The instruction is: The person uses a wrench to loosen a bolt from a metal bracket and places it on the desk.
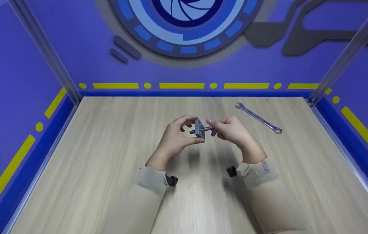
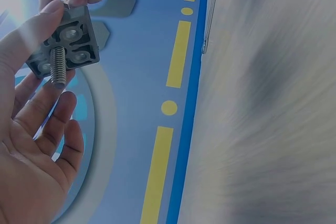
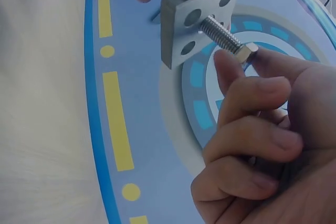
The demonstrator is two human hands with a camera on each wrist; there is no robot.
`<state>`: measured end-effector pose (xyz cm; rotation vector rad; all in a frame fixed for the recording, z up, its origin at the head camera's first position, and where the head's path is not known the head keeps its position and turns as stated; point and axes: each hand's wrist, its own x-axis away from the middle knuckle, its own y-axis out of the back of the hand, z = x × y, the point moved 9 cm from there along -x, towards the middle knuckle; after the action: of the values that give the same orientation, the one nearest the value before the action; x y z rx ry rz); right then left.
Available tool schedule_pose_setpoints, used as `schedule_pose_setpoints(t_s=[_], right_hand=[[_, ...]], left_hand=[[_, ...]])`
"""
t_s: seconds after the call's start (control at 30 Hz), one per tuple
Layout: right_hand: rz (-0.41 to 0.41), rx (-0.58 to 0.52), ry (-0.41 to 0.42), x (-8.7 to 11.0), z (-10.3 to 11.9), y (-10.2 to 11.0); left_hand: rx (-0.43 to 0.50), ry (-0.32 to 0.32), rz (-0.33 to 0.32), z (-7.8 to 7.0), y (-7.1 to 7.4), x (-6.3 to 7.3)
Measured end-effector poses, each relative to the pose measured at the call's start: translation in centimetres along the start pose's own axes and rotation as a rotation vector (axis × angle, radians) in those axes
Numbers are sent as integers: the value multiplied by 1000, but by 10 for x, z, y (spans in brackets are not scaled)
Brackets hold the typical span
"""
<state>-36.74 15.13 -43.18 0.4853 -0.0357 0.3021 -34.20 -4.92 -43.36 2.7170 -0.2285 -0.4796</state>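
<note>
A square grey metal plate [image 3: 178, 30] with several holes is held up over the table, gripped at its edges between the thumb and fingers of my left hand [image 1: 176, 138]. Through its middle runs a threaded bolt [image 3: 221, 36]. The bolt's threaded end sticks out on the left-hand side, and recesses show around it on the plate's face [image 2: 79, 27] in the left wrist view. My right hand [image 1: 232, 131] pinches the hex head [image 3: 245, 53] between thumb and index finger. A length of bare thread shows between head and plate. The right hand's other fingers are curled in.
A combination wrench [image 1: 258, 118] lies slantwise on the wooden table [image 1: 112, 146], beyond and to the right of my right hand. Blue panels [image 1: 83, 61] with yellow marks enclose the table at the back and both sides. Dark straps with black pieces [image 1: 171, 181] sit at the wrists.
</note>
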Motion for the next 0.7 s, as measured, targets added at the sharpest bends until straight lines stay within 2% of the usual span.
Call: schedule_pose_setpoints(t_s=[0.27, 0.5, 0.7], right_hand=[[29, -34, 23, 2, 4, 0], [1, -21, 145, 5, 15, 4], [-33, 60, 240, 7, 23, 5]], left_hand=[[-16, 11, -2, 1, 0, 0], [-22, 13, 1, 2, 1, 0], [-7, 13, 3, 4, 1, 0]])
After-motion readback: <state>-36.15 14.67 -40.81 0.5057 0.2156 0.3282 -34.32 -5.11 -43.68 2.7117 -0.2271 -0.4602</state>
